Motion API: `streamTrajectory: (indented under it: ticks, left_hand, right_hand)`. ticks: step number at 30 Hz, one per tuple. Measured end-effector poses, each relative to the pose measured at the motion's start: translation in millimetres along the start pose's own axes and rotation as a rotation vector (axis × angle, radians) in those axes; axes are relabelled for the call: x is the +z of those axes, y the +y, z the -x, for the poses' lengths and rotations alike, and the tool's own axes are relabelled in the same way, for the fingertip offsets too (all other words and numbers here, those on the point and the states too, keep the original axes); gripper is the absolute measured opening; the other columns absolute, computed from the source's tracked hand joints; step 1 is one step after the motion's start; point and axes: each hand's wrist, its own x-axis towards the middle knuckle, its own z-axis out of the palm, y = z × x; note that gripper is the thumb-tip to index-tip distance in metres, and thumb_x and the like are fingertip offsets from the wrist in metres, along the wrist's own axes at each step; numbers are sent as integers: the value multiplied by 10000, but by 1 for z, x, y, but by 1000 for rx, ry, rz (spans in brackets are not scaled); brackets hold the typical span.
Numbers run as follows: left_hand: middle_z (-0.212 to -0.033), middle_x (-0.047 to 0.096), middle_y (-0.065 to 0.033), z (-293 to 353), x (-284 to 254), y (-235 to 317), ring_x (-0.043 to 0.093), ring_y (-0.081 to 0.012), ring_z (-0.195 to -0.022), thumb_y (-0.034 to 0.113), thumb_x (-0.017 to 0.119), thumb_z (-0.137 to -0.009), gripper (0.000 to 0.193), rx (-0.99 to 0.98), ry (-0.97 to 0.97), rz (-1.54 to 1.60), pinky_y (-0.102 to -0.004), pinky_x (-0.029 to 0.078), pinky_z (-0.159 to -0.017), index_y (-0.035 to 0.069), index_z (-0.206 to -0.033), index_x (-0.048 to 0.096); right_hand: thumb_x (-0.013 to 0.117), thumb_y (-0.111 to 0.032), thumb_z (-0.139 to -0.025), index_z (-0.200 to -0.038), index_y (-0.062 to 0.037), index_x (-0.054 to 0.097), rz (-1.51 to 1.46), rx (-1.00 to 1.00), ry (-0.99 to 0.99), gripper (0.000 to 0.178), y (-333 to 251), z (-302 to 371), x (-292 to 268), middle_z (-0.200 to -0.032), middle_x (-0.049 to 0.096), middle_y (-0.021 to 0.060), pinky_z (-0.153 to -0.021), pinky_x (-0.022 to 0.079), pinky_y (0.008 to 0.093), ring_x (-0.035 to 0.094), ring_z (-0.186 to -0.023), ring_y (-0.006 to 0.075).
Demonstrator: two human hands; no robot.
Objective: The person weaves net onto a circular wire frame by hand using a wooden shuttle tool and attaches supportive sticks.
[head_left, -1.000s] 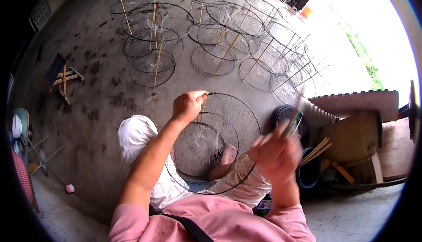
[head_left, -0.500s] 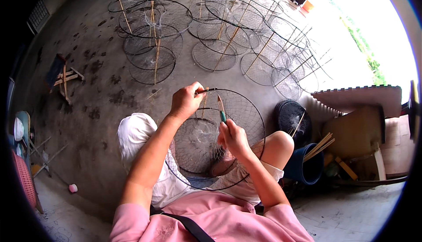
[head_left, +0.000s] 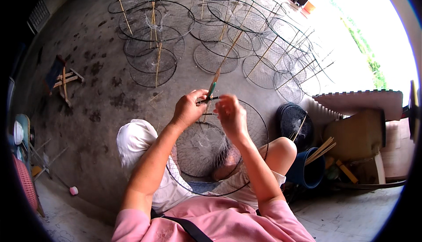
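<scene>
A round net trap (head_left: pixel 200 143) with dark hoops and fine mesh stands tilted between my knees. My left hand (head_left: pixel 189 111) is closed at the top of its upper hoop (head_left: pixel 267 143). A slim green-handled tool (head_left: pixel 212 87) with a narrow pointed tip stands up from the left fingertips, slanting slightly right. My right hand (head_left: pixel 232 117) is just to the right of the tool's lower end, over the hoop. Its fingers look bent and are blurred, so I cannot tell if they hold anything. A short stick is partly hidden in the mesh below the hands.
Several net traps (head_left: pixel 151 66) with sticks stand ahead on the floor. At right are a stack of dark netted hoops (head_left: pixel 288 123), a blue bucket (head_left: pixel 303 176) holding sticks, and a brown chair (head_left: pixel 354 132). A folding stool (head_left: pixel 63 81) lies at left.
The green-handled tool has gone from my right hand to my left fingertips, pointing up. My right hand has moved up beside the hoop's top. The left hand keeps its place on the hoop.
</scene>
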Motion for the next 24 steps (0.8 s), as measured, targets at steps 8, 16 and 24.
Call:
streamTrajectory:
  ticks: [8,16,24]
  left_hand:
    - [-1008,679,-47,9,-7,21,675,-260,-852,228,827,-700,505,105,-4,-240,-353,534,-713,169,-1177,671]
    - [-989,695,-57,9,-6,19,675,-294,-852,44,653,-762,409,101,-59,-217,-361,547,-723,147,-1157,689]
    - [-1002,698,-75,11,-2,15,674,-310,-866,-7,576,-744,453,142,-52,-218,-376,554,-743,135,-1159,687]
  right_hand:
    - [645,-194,-950,-918,-25,650,-696,5,114,172,-31,-50,-25,-688,590,11,-462,393,228,544,-548,87]
    - [661,-204,-947,-946,-11,640,-110,-216,105,194,21,27,-15,-783,584,26,-502,414,243,508,-568,100]
    - [589,-208,-949,-1028,-59,463,608,-61,-145,211,14,40,-6,-730,644,210,-614,480,530,639,-719,449]
